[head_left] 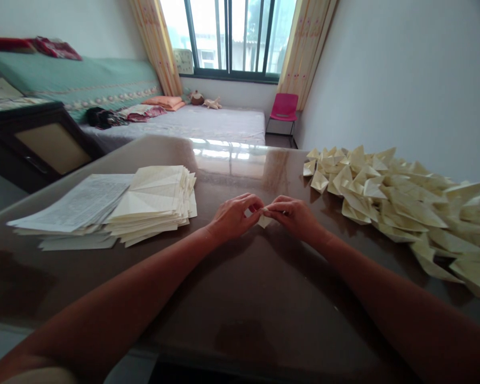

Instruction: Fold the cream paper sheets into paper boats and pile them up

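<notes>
Between my two hands, over the middle of the table, is a small folded piece of cream paper (264, 221), mostly covered by fingers. My left hand (238, 214) pinches it from the left with thumb and fingertips. From the other side my right hand (294, 216) grips it the same way, and the fingertips of both hands meet at its top. A pale lower corner of the paper points down toward me. To the left lies a stack of creased cream sheets (152, 194). Many folded paper shapes (400, 197) with pointed tips are heaped at the right.
The glossy brown table (240, 298) reflects the window. Printed sheets (84, 205) lie under and beside the cream stack. A dark cabinet (44, 141) stands at the left, a bed (224, 121) beyond the table, and a pink chair (284, 108) near the right wall.
</notes>
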Demonstrator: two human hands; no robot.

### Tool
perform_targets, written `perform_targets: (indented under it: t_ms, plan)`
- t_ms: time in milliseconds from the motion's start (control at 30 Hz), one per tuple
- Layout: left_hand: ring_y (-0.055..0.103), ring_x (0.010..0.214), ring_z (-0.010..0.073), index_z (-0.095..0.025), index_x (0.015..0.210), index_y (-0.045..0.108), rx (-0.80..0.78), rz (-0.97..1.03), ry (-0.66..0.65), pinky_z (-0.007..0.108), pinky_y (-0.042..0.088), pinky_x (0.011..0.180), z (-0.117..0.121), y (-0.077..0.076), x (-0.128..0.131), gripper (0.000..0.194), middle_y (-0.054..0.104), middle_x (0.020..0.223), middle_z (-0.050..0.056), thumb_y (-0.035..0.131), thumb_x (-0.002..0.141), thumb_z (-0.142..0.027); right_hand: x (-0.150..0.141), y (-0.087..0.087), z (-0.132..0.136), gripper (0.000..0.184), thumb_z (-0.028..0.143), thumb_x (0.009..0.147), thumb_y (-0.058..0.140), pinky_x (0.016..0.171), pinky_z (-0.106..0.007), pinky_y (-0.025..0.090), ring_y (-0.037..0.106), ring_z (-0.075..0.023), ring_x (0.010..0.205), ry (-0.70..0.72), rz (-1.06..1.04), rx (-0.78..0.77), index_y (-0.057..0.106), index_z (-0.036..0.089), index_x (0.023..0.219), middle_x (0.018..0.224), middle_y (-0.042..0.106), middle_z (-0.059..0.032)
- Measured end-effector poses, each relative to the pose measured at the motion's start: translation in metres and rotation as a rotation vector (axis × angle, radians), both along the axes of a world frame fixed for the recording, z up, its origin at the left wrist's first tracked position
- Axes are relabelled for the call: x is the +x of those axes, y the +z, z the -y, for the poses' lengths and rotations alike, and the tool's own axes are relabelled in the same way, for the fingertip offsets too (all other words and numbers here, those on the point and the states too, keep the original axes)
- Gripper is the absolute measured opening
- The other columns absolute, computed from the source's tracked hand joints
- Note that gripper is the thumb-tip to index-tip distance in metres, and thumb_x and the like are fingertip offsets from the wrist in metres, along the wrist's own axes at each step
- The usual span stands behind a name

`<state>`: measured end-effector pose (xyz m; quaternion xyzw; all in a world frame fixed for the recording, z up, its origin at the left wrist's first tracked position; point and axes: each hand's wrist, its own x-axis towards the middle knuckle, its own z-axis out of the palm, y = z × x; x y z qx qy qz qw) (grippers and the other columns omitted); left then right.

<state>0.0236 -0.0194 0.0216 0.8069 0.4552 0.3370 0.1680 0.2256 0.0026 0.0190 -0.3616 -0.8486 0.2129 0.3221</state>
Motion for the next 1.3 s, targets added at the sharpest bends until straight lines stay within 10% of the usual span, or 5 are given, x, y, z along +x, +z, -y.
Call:
perform_targets:
  t_ms: [900, 1300]
  plan:
    - [0.062, 0.064, 0.0137, -0.022, 0.074, 0.069, -0.06, 0.005, 0.212, 0.021, 0.043, 0.057, 0.001, 0.003, 0.004, 0.01, 0.071, 0.074, -0.002, 0.062, 0.071, -0.028, -0.003, 0.004, 0.006, 0.015, 0.031, 0.086, 0.06, 0.06, -0.025, 0.039, 0.053, -0.0109, 0.061, -0.058, 0.004, 0.08, 0.071, 0.021, 0.085, 0.075, 0.063, -0.0005]
    - [0.061, 0.062, 0.0124, -0.014, 0.07, 0.062, -0.12, 0.439, 0.205, 0.019, 0.044, 0.052, -0.025, -0.005, -0.01, 0.014, 0.066, 0.066, 0.001, 0.064, 0.07, -0.027, 0.0, -0.002, -0.011, 0.023, 0.041, 0.069, 0.074, 0.053, -0.025, 0.039, 0.052, -0.012, 0.057, -0.164, -0.53, -0.392, 0.071, 0.019, 0.079, 0.06, 0.063, 0.001]
